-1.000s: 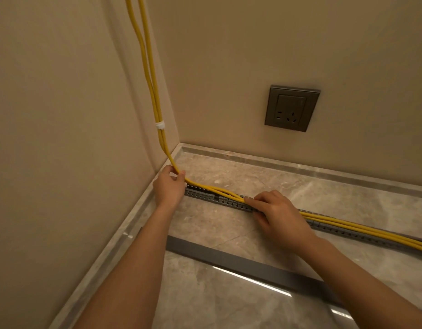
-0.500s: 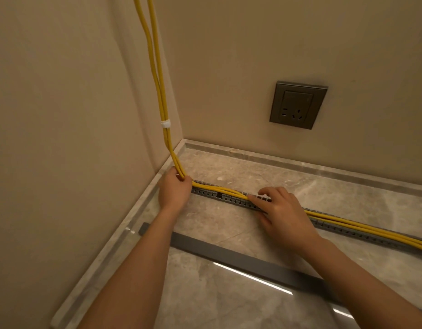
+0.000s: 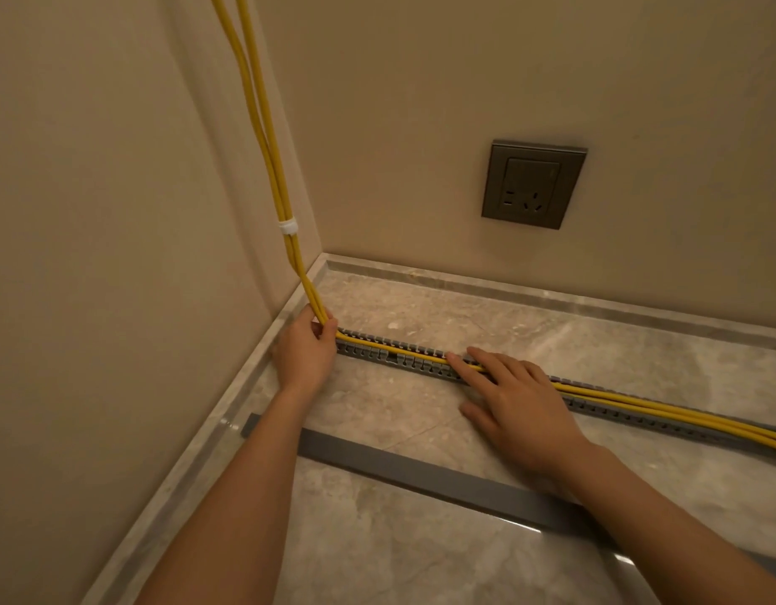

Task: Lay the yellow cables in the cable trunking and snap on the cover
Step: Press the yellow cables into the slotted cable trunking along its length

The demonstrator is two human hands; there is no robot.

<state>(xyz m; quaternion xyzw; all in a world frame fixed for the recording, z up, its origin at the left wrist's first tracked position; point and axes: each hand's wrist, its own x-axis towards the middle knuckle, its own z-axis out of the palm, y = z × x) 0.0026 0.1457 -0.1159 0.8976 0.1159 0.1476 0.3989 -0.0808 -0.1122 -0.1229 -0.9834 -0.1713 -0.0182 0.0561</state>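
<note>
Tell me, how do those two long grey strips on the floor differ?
The cable trunking has slotted, comb-like walls and holds the yellow cables; the cover is a plain flat strip, holding nothing. The trunking lies nearer the back wall, the cover nearer the person. Both are grey, long and lie on the floor.

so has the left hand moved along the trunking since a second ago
No. The left hand grips the yellow cables at the trunking end by the skirting, as before.
</note>
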